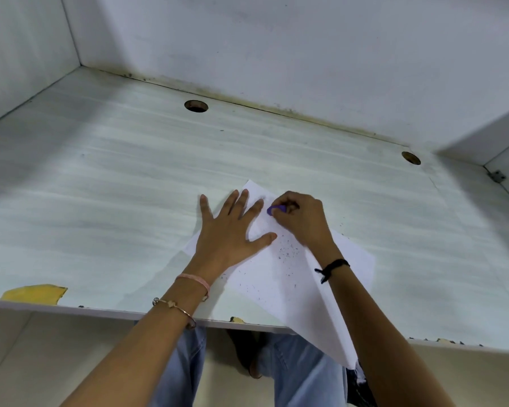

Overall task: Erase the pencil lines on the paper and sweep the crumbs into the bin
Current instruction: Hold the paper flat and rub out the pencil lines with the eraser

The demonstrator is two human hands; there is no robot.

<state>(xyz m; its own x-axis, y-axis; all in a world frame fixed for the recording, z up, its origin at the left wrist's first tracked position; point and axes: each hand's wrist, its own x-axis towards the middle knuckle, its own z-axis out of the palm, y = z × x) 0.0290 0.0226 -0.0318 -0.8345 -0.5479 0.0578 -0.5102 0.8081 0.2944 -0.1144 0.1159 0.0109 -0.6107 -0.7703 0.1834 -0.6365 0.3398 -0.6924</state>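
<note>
One paper (291,277), one eraser (276,209), two hands — left (229,233), right (301,218) — two desk holes (196,106).

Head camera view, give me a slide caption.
Right hand rubs purple eraser on paper pinned by left hand.

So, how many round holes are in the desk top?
2: one hole at the back near the middle, another hole at the back right corner. None seems hidden.

Eraser (276,209) mostly buried in the right hand (301,220), only a purple tip shows. Pencil lines under both hands can't be made out. Paper (291,277) lower corner hidden behind the right forearm at lower right of frame.
</note>
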